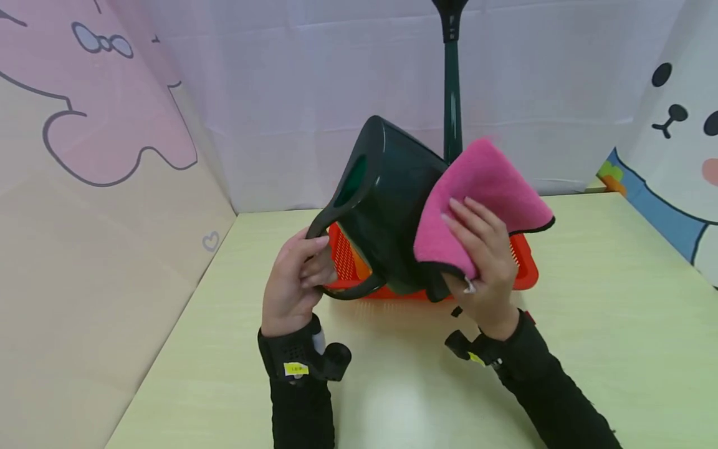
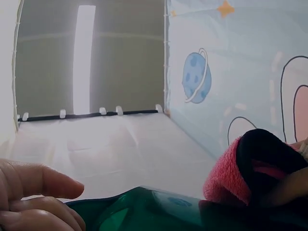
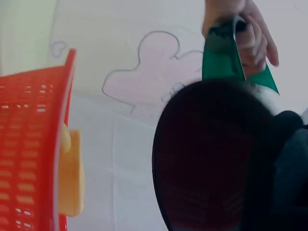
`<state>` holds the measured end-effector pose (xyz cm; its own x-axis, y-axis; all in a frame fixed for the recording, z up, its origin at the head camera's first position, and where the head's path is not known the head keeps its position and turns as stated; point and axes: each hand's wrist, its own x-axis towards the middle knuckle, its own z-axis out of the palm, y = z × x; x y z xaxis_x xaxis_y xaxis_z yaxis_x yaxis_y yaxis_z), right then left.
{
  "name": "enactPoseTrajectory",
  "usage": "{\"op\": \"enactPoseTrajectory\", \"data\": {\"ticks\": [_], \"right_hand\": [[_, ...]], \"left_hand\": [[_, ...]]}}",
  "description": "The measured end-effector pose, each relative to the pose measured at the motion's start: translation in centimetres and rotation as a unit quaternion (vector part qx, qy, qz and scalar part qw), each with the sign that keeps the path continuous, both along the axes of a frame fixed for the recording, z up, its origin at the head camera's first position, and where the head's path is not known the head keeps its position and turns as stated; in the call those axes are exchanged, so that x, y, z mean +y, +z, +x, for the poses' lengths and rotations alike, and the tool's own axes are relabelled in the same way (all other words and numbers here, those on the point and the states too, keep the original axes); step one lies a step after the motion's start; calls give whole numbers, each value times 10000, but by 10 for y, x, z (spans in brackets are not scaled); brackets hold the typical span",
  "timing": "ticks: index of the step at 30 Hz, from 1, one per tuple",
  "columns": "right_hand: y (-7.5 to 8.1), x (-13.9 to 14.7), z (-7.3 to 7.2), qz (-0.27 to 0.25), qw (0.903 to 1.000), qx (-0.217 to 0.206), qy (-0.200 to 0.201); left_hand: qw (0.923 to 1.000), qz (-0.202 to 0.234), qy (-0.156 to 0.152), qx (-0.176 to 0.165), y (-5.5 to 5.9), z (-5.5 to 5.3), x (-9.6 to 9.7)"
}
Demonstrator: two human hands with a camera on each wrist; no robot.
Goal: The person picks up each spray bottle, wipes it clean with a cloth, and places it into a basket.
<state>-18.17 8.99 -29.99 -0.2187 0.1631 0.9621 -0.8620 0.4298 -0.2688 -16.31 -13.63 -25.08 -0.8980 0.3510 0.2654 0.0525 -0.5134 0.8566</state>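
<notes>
A dark green watering can is held up tilted, its long spout rising toward the back. My left hand grips its curved handle, fingers wrapped round it. A pink cloth with black edging lies over the can's lower body. My right hand holds this cloth against the can, fingers spread across the fabric; the thumb is hidden in the head view. From the right wrist, the can's dark round base faces the camera. The left wrist view shows the folded cloth beside the can's green side.
Behind and below the can, a red plastic basket sits on the pale table. A yellow-orange piece shows at the basket's edge in the right wrist view. Printed curtains stand on the left, back and right.
</notes>
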Motion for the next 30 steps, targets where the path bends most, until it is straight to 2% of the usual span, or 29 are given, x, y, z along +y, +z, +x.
{"op": "enactPoseTrajectory", "data": {"ticks": [3, 5, 7, 11, 13, 14, 15, 17, 20, 23, 25, 26, 28, 30], "right_hand": [[-5, -14, 6, 685, 9967, 412, -163], [-9, -23, 12, 1254, 9890, 663, -412], [-14, -32, 18, 1872, 9747, 914, -812], [-24, -40, 27, 3110, 9270, 1306, -1641], [-26, -40, 28, 3352, 9148, 1403, -1764], [-26, -39, 28, 3348, 9137, 1447, -1793], [-25, -38, 26, 3226, 9181, 1496, -1750], [-21, -35, 21, 2697, 9373, 1644, -1475], [-10, -31, 16, 1430, 9697, 1727, -968], [5, -25, 11, -36, 9891, 1436, -306], [12, -15, 10, -798, 9922, 946, 125], [14, -10, 8, -1157, 9906, 661, 322], [15, 3, 6, -1773, 9818, 11, 684], [14, 13, 5, -2157, 9708, -578, 879]], "left_hand": [[9999, 48, 123, 27, 0, -1, -1], [9998, 95, 167, 23, -1, -1, -1], [9997, 168, 149, 2, -1, -1, -1], [9995, 298, 95, 6, -2, -1, 0], [9995, 285, 95, 33, -2, -1, 0], [9996, 262, 91, 51, -3, -1, 1], [9997, 231, 94, 58, -3, -1, 1], [9998, 148, 76, 75, -3, 0, 1], [9999, 57, -50, 68, -2, 1, 0], [9997, -6, -220, 101, -1, 3, -2], [9993, -14, -365, 112, 0, 5, -3], [9990, -4, -441, 125, 1, 5, -3], [9982, 12, -580, 126, 1, 6, -4], [9973, 28, -715, 133, 1, 7, -5]]}}
